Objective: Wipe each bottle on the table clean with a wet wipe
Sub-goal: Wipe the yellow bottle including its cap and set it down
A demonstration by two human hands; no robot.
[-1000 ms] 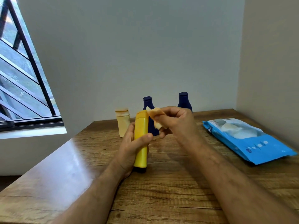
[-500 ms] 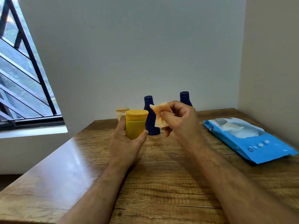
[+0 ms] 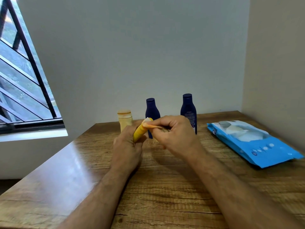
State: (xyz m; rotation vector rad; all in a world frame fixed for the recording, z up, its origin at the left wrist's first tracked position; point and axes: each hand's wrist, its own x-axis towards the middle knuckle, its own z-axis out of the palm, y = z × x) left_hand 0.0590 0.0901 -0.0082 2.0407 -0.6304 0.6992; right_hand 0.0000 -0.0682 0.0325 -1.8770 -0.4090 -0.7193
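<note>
My left hand (image 3: 127,146) grips a yellow bottle (image 3: 140,131), tilted with its top end pointing away to the right, above the wooden table (image 3: 165,187). My right hand (image 3: 175,134) pinches a small folded wet wipe (image 3: 151,124) and presses it against the bottle's upper end. Behind the hands stand a beige bottle (image 3: 125,119), a dark blue bottle (image 3: 151,109) and a second dark blue bottle (image 3: 188,109), all upright near the wall. The right hand hides the lower parts of both blue bottles.
A blue pack of wet wipes (image 3: 254,144) lies flat on the table's right side, close to the right wall. A barred window (image 3: 24,80) is at the left. The table's left edge runs diagonally toward the near left.
The yellow bottle, upright on the table a second ago, was lifted and is now tilted. My right hand brought the wipe down onto its top end.
</note>
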